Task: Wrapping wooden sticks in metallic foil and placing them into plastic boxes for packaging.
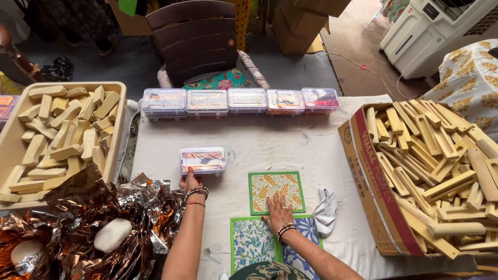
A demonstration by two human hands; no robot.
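My left hand (190,182) touches the near edge of a small clear lidded box (203,160) on the white cloth, fingers against its side. My right hand (278,211) lies flat, fingers spread, on the near edge of a square card with a green border and an orange leaf pattern (275,191). Two more printed cards lie just in front of me, one green-bordered with blue flowers (251,242), one blue (306,243). Both wrists wear bangles.
A row of clear lidded boxes (239,101) lines the far edge of the table. A beige tray of pale wooden blocks (66,136) stands left; a cardboard box of wooden pieces (438,166) stands right. Crumpled foil (98,218) lies near left; a white rag (327,210) sits beside the cards.
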